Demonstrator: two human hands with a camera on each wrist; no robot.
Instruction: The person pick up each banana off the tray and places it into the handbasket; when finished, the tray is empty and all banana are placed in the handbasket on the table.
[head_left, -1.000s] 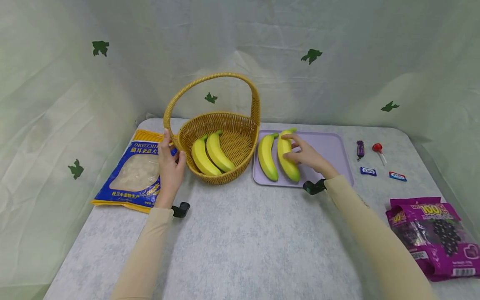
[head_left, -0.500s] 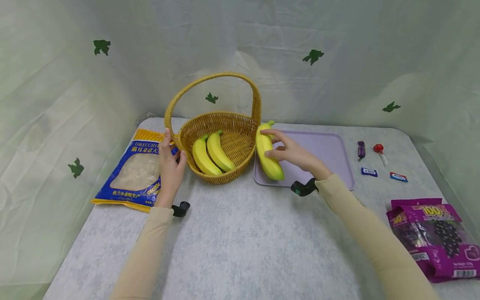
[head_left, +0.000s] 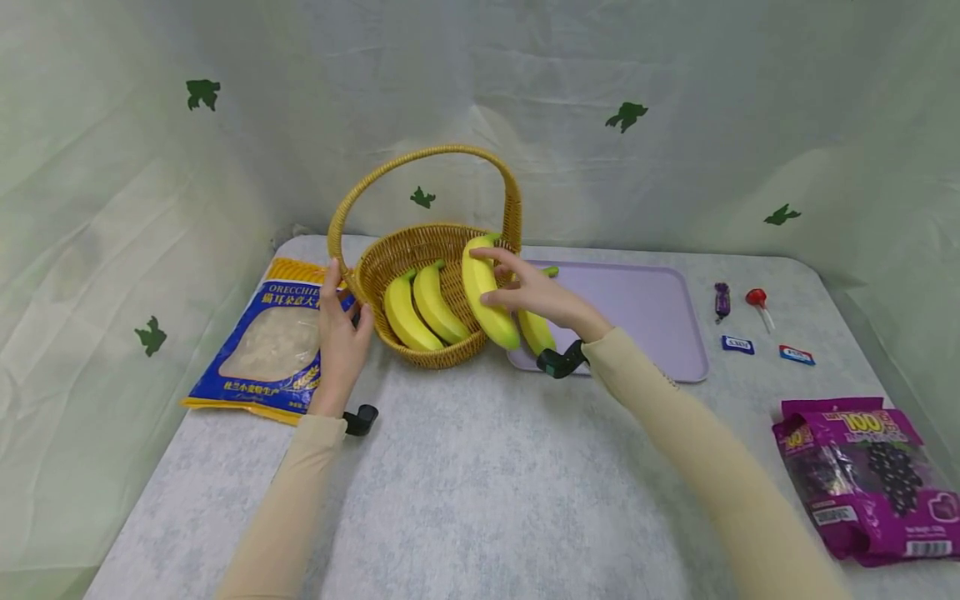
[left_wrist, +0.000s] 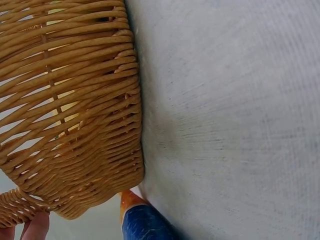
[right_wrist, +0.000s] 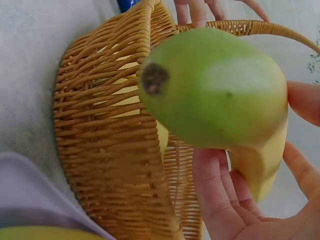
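My right hand [head_left: 536, 292] grips a banana [head_left: 483, 292] between thumb and fingers, over the right side of the wicker basket [head_left: 446, 360]. In the right wrist view the banana's green tip [right_wrist: 215, 85] faces the camera, with fingers [right_wrist: 217, 195] curled around its sides. Two other bananas [head_left: 425, 310] lie side by side inside the basket. With my left hand [head_left: 342, 342] I hold the foot of the basket's arched handle [head_left: 337, 221] at the left rim. Fingertips [left_wrist: 37, 227] show on the handle in the left wrist view. One more banana [head_left: 536, 333] rests on the lilac tray [head_left: 637, 292], partly hidden by my right hand.
A blue and yellow pasta bag [head_left: 262, 350] lies left of the basket, partly behind my left hand. Right of the tray are a lollipop [head_left: 757, 300] and several wrapped sweets [head_left: 738, 344]. A purple grape-candy bag [head_left: 862, 483] lies at the right table edge.
My right hand has lifted a banana from the tray and carried it left over the basket's right rim. The left hand has stayed at the basket handle.
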